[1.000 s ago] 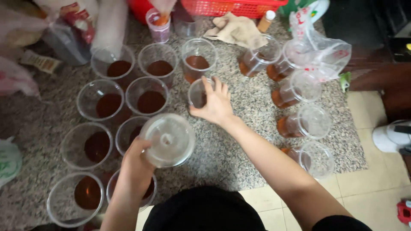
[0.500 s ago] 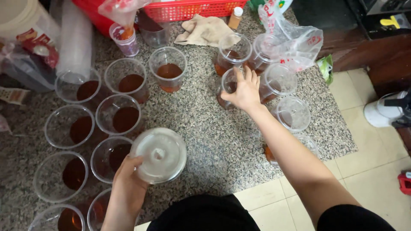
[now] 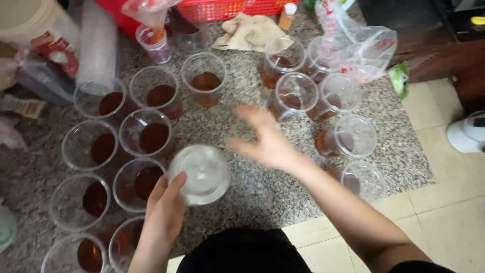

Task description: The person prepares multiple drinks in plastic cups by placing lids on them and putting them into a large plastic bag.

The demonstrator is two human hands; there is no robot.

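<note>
- Gripping a stack of clear plastic lids (image 3: 202,174), the left hand (image 3: 164,212) has its fingers curled round the near-left edge, and the stack is tilted so its round face looks up at the camera.
- That stack hangs above the speckled granite counter (image 3: 237,126), just beside an uncovered cup of brown liquid (image 3: 135,183) on its left.
- The right hand (image 3: 265,141) is empty, fingers spread wide and blurred, hovering over a bare patch of counter between the two groups of cups; whether it touches the stone cannot be told.
- On the left stand more open cups (image 3: 146,134) with the same dark brown drink, set close together in rough rows that run down to the bottom edge of the view.
- One open cup (image 3: 204,78) stands alone near the middle back, apart from the hands.
- On the right is a cluster of cups already covered with lids (image 3: 348,136), some touching each other, one nearest the counter's edge (image 3: 362,179) by the right forearm.
- At the back lie a crumpled beige cloth (image 3: 250,30), a red basket (image 3: 227,7), a small bottle with a white cap (image 3: 288,15) and a clear plastic bag (image 3: 364,40) resting against the lidded cups.
- A tall sleeve of stacked empty cups (image 3: 98,45) leans at the back left, beside a small pink-lidded cup (image 3: 154,43).
- Beyond the counter's right edge is a pale tiled floor (image 3: 444,187).
</note>
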